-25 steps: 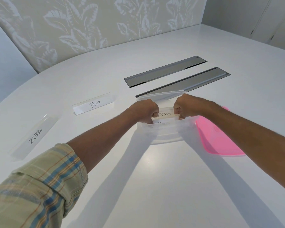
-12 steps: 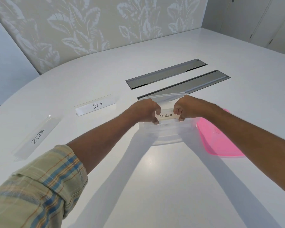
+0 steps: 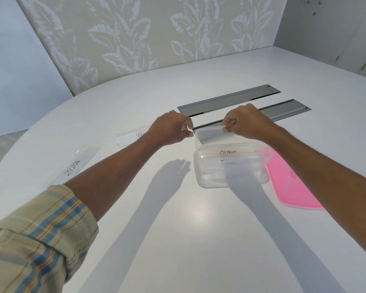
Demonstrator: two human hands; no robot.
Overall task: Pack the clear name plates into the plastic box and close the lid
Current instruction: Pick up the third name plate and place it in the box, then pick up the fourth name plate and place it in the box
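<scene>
The OSTRICH name plate (image 3: 227, 152) was seen lying inside the clear plastic box (image 3: 230, 166). Above the box's far rim, the left hand (image 3: 170, 129) and right hand (image 3: 244, 123) were curled loosely, nothing gripped. The ZEBRA name plate (image 3: 73, 167), well left of the box, might be overlooked; the pink lid (image 3: 292, 187), just right of the box, might not seat if plates were stacked proud.

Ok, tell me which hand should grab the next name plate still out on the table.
Left. The left hand hangs empty just beside the BEAR plate, with the ZEBRA plate further out on that same side. The right hand is over the plastic box, away from both.
</scene>
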